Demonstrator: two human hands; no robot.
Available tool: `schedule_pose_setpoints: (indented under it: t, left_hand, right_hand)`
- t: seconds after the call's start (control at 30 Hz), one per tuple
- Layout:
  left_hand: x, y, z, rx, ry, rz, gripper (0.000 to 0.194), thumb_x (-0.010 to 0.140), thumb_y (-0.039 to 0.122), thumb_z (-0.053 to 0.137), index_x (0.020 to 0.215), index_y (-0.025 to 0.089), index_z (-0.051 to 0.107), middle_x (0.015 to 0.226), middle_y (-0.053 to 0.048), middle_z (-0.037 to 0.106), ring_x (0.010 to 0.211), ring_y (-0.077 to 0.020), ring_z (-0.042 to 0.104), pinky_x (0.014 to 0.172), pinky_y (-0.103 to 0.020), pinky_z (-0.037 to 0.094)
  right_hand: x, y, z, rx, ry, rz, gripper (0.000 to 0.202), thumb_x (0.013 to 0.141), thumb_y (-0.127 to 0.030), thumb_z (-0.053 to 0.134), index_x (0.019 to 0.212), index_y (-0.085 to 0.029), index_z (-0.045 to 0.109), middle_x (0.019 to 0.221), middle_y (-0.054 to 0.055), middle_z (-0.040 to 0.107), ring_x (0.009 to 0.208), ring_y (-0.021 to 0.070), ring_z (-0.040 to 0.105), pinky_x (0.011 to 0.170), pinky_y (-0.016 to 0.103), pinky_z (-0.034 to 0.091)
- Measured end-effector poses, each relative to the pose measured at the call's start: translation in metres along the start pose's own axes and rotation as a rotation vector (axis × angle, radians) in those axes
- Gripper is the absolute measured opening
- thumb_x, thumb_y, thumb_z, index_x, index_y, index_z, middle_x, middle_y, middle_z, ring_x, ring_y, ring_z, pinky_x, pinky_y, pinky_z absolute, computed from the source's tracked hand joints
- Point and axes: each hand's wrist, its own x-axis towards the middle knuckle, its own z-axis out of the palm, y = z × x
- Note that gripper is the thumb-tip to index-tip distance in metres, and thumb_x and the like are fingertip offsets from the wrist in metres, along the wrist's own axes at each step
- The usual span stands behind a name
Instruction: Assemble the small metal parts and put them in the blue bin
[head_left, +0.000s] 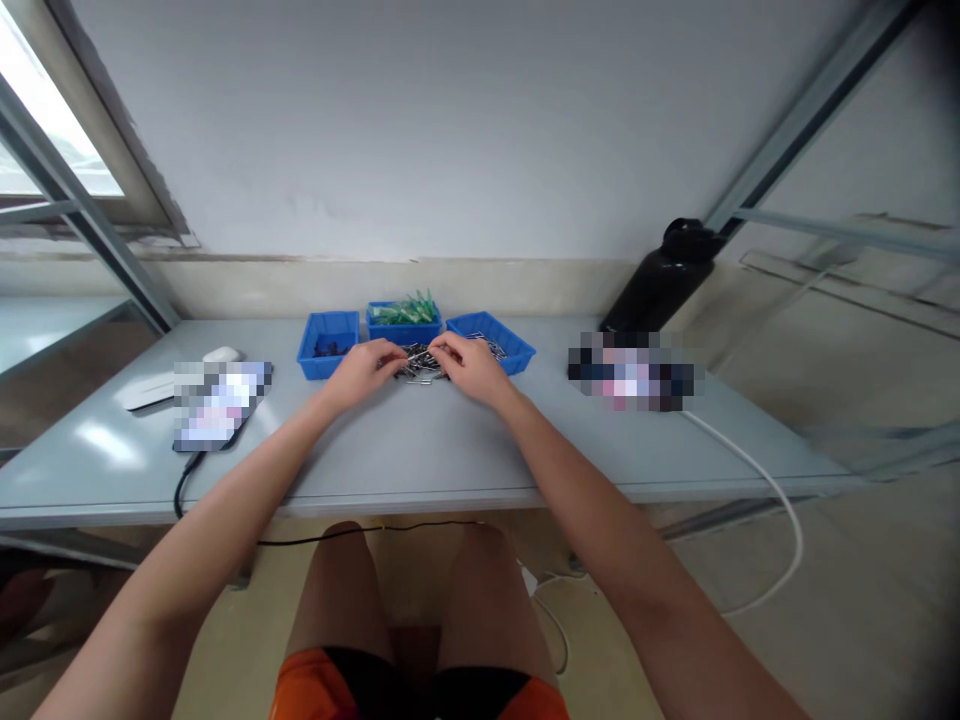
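Both grips pinch small metal pieces.
My left hand [365,366] and right hand [471,366] work the pile of metal parts [421,362] near three blue bins [328,343].

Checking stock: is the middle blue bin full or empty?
Full: the middle bin holds green pieces heaped above its rim.

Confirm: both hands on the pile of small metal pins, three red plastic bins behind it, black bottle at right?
Wrong on colour: the head view shows three blue plastic bins, not red. Both the left hand and right hand are at the pile of small metal pins; black bottle at right.
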Motion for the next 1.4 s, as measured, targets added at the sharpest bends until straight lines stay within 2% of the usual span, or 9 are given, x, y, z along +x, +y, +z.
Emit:
schedule_pose_setpoints:
  t: [0.37, 0.57, 0.67, 0.83, 0.93, 1.03, 1.2, 1.3, 1.4]
  left_hand:
    - [-0.001, 0.005, -0.002, -0.036, 0.152, 0.056, 0.019, 0.091, 0.03, 0.054, 0.091, 0.017, 0.068, 0.087, -0.005, 0.068, 0.077, -0.0147, 0.061, 0.072, -0.027, 0.051]
    - [0.0, 0.004, -0.006, -0.031, 0.209, 0.02, 0.02, 0.09, 0.032, 0.056, 0.089, 0.017, 0.069, 0.087, -0.005, 0.069, 0.077, -0.0151, 0.062, 0.071, -0.026, 0.05]
    - [0.0, 0.005, -0.007, -0.046, 0.22, 0.01, 0.02, 0.09, 0.032, 0.056, 0.088, 0.017, 0.069, 0.087, -0.005, 0.07, 0.079, -0.0151, 0.062, 0.07, -0.026, 0.05]
    - [-0.001, 0.005, -0.004, -0.044, 0.169, 0.03, 0.021, 0.091, 0.033, 0.054, 0.089, 0.017, 0.068, 0.086, -0.005, 0.069, 0.076, -0.0143, 0.061, 0.069, -0.026, 0.05]
    - [-0.001, 0.002, -0.004, 0.001, 0.106, 0.007, 0.021, 0.092, 0.033, 0.053, 0.092, 0.017, 0.067, 0.087, -0.005, 0.069, 0.074, -0.0146, 0.061, 0.071, -0.027, 0.05]
    - [-0.003, -0.002, -0.003, 0.099, -0.049, 0.032, 0.019, 0.092, 0.028, 0.051, 0.092, 0.017, 0.066, 0.089, -0.006, 0.068, 0.077, -0.0163, 0.062, 0.073, -0.029, 0.049]
    - [-0.007, -0.004, 0.002, 0.266, -0.311, 0.114, 0.022, 0.092, 0.024, 0.046, 0.096, 0.018, 0.067, 0.095, -0.008, 0.067, 0.09, -0.0205, 0.064, 0.078, -0.031, 0.05]
    - [-0.009, -0.004, 0.005, 0.335, -0.348, 0.106, 0.025, 0.093, 0.027, 0.045, 0.104, 0.018, 0.066, 0.101, -0.009, 0.066, 0.094, -0.0216, 0.064, 0.079, -0.032, 0.051]
    - [-0.009, -0.004, 0.006, 0.357, -0.352, 0.103, 0.027, 0.094, 0.028, 0.045, 0.108, 0.018, 0.066, 0.104, -0.009, 0.066, 0.098, -0.0232, 0.063, 0.08, -0.032, 0.051]
  right_hand:
    - [-0.001, -0.001, 0.008, 0.017, -0.198, 0.083, 0.023, 0.09, -0.034, 0.047, 0.091, -0.019, 0.063, 0.064, -0.001, 0.059, 0.06, 0.0129, 0.05, 0.062, 0.024, 0.035]
    - [0.0, 0.0, 0.002, 0.068, -0.074, -0.028, 0.018, 0.087, -0.029, 0.051, 0.099, -0.018, 0.059, 0.09, 0.004, 0.064, 0.078, 0.0148, 0.057, 0.071, 0.026, 0.041]
    - [-0.001, -0.003, 0.001, 0.063, -0.116, -0.113, 0.017, 0.088, -0.025, 0.048, 0.097, -0.018, 0.06, 0.101, 0.007, 0.061, 0.085, 0.0151, 0.057, 0.076, 0.027, 0.043]
    - [-0.001, -0.007, 0.001, 0.037, -0.165, -0.146, 0.02, 0.089, -0.023, 0.046, 0.091, -0.019, 0.066, 0.093, 0.006, 0.065, 0.083, 0.0158, 0.058, 0.076, 0.028, 0.043]
    - [0.002, -0.002, -0.006, -0.036, -0.075, -0.124, 0.021, 0.088, -0.023, 0.047, 0.089, -0.019, 0.068, 0.092, 0.006, 0.067, 0.083, 0.0169, 0.058, 0.078, 0.029, 0.043]
    - [0.003, 0.012, -0.02, -0.185, 0.098, 0.033, 0.023, 0.089, -0.022, 0.046, 0.093, -0.019, 0.068, 0.096, 0.008, 0.068, 0.088, 0.0198, 0.059, 0.084, 0.033, 0.043]
    - [0.0, 0.031, -0.034, -0.407, 0.168, 0.315, 0.033, 0.089, -0.027, 0.051, 0.118, -0.018, 0.063, 0.098, 0.013, 0.067, 0.094, 0.0272, 0.059, 0.083, 0.039, 0.044]
    - [0.001, 0.025, -0.031, -0.368, 0.196, 0.275, 0.03, 0.089, -0.025, 0.05, 0.114, -0.016, 0.064, 0.094, 0.011, 0.067, 0.091, 0.0246, 0.059, 0.083, 0.036, 0.043]
    - [0.003, 0.01, -0.018, -0.227, 0.074, 0.148, 0.024, 0.091, -0.025, 0.048, 0.103, -0.018, 0.067, 0.085, 0.007, 0.068, 0.078, 0.0185, 0.059, 0.077, 0.03, 0.043]
